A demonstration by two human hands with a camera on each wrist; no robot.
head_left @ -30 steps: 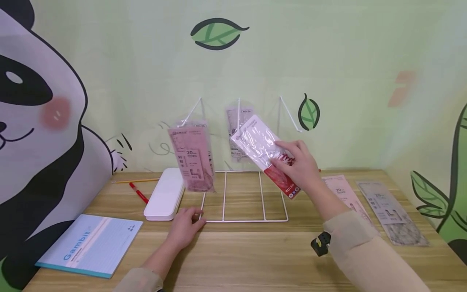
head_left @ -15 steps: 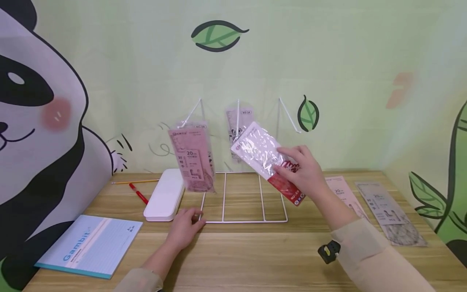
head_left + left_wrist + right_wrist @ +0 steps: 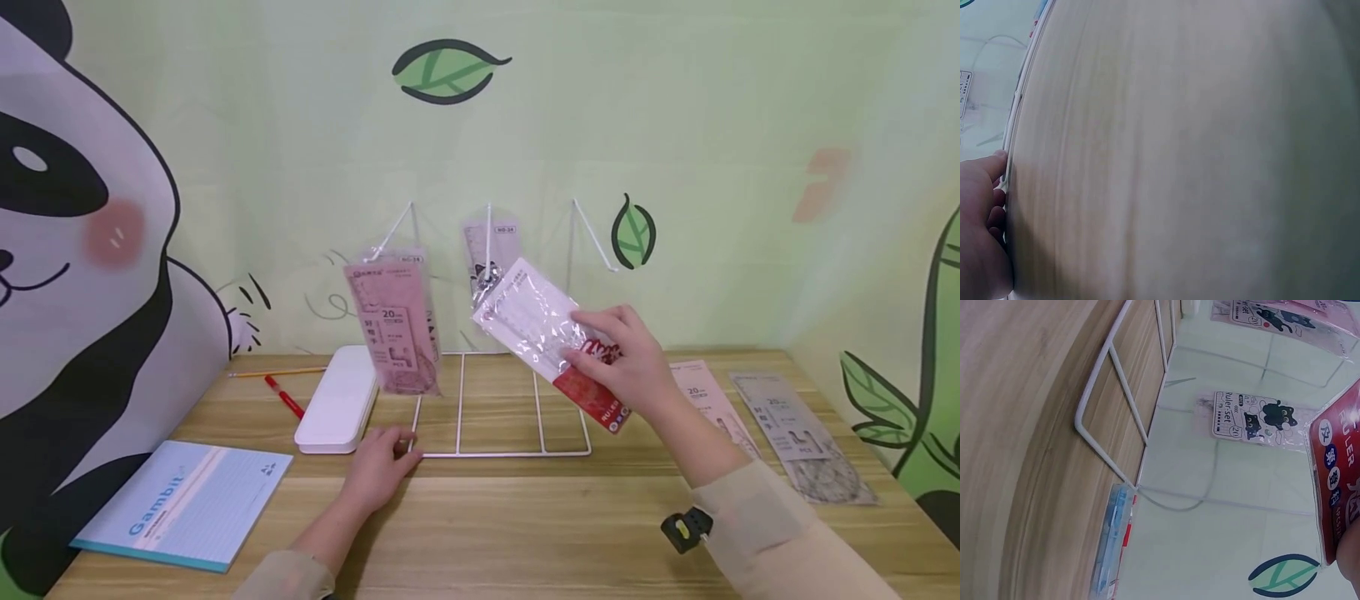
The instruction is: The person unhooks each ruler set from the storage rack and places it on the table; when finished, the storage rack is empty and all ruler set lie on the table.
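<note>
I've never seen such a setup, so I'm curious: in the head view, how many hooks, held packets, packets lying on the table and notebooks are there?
Hooks: 3
Held packet in the right hand: 1
Lying pink packet and grey packet: 2
Notebook: 1
Total: 7

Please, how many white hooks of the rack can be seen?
3: the left hook, carrying a pink packet; the middle hook, carrying a cat-print packet, near the held red-and-white packet; the right hook, bare. The packets could hide others.
</note>
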